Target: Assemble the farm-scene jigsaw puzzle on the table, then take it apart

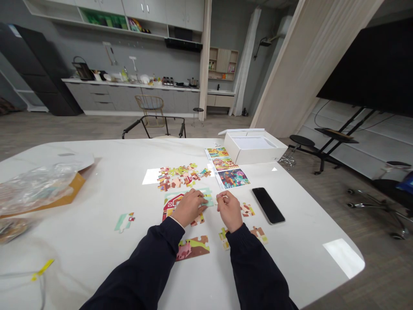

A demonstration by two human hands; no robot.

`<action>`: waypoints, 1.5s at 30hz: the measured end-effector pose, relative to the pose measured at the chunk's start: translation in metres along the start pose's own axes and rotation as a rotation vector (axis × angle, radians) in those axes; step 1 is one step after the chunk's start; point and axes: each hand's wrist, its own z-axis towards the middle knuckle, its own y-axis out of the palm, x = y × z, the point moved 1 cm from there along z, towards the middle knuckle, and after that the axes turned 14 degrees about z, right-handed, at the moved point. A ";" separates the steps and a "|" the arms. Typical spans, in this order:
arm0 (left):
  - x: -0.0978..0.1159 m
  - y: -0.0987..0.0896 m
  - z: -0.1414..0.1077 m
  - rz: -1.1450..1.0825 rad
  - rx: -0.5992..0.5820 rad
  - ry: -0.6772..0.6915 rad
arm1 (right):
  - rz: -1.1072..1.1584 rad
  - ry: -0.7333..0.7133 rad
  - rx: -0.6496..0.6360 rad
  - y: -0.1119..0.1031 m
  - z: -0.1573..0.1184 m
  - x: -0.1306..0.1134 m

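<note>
My left hand [190, 207] lies over a partly joined jigsaw puzzle [170, 201] with a red barn, its fingers stretched onto the pale green top right part. To the right of it, my right hand [229, 211] is closed with the fingertips pinched together; whether a piece is between them is hidden. A joined puzzle strip with a pink pig [195, 249] lies nearer to me. Loose puzzle pieces [248, 209] lie beside and beyond my right hand, partly covered by it. A pale green puzzle piece [124, 221] sits apart on the left.
Beyond my hands is a cluster of loose pieces [182, 175], beside a picture sheet [232, 177]. An open white box [254, 148] stands at the back. A black phone [268, 206] lies right. Plastic packaging [38, 183] and a yellow-tagged cord [42, 270] are left on the white table [106, 189].
</note>
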 end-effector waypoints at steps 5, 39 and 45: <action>0.001 -0.008 -0.003 -0.020 0.053 -0.029 | -0.007 -0.019 0.030 -0.002 0.002 0.002; 0.024 -0.058 -0.111 -0.365 0.300 -0.206 | 0.288 0.390 -0.851 0.034 -0.032 -0.013; 0.021 -0.056 -0.112 -0.346 0.339 -0.242 | 0.325 0.416 -0.773 0.034 -0.031 -0.017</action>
